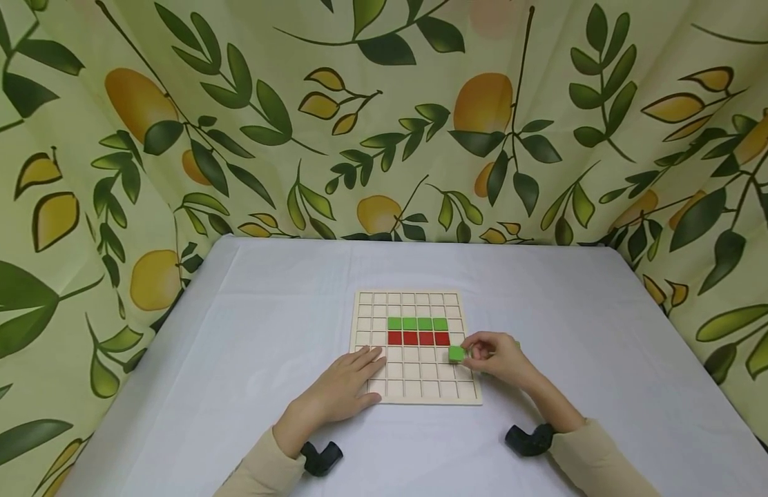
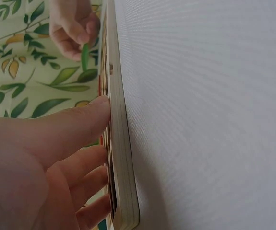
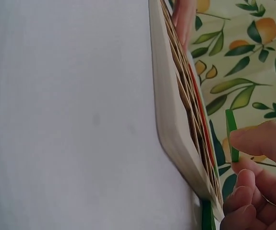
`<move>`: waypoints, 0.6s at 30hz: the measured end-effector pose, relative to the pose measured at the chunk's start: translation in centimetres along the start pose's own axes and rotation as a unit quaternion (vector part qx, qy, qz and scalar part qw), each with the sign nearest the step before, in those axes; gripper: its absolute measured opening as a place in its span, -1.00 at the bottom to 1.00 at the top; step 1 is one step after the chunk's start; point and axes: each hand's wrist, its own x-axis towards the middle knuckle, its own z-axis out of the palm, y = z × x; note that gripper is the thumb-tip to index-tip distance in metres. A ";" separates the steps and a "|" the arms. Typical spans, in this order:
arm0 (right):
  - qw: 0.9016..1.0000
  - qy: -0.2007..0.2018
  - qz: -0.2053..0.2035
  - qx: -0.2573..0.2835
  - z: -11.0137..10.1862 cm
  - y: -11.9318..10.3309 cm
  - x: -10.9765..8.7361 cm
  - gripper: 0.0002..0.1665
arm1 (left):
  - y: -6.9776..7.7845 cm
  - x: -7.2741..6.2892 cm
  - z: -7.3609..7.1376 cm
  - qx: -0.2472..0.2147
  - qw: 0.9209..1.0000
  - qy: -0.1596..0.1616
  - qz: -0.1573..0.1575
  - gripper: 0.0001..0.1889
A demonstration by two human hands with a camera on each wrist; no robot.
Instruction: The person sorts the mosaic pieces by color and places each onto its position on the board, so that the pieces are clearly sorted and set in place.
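A wooden grid board (image 1: 430,392) lies on the table, with a row of green square tiles (image 1: 418,324) above a row of red square tiles (image 1: 418,338) in its cells. My left hand (image 1: 342,388) rests on the board's left side, fingers extended; in the left wrist view its thumb (image 2: 75,125) touches the near edge. Over the right part of the board, my right hand (image 1: 497,357) pinches a green square tile (image 1: 456,355) between thumb and finger. The right wrist view shows this tile (image 3: 232,136) edge-on, held clear of the board.
Another green piece (image 3: 208,215) lies beside the board's right edge, mostly hidden behind the right hand in the head view. A white cloth (image 1: 266,297) covers the table. Behind it hangs a curtain (image 1: 396,138) printed with fruit and leaves. Each wrist wears a black device (image 1: 529,440).
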 end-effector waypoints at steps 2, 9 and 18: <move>1.000 -0.004 -0.008 0.004 0.2 -0.2 0.1 -0.71 | -0.1 0.0 0.0 -0.002 1.000 0.000 0.000 -0.37; 1.000 -0.008 -0.008 0.020 1.1 -0.9 0.4 -0.68 | -0.1 0.0 0.0 -0.001 1.000 0.004 0.006 -0.37; 0.999 -0.012 -0.011 0.042 2.5 -1.4 0.8 -0.68 | 0.0 -0.1 -0.1 0.001 1.000 0.004 0.005 -0.38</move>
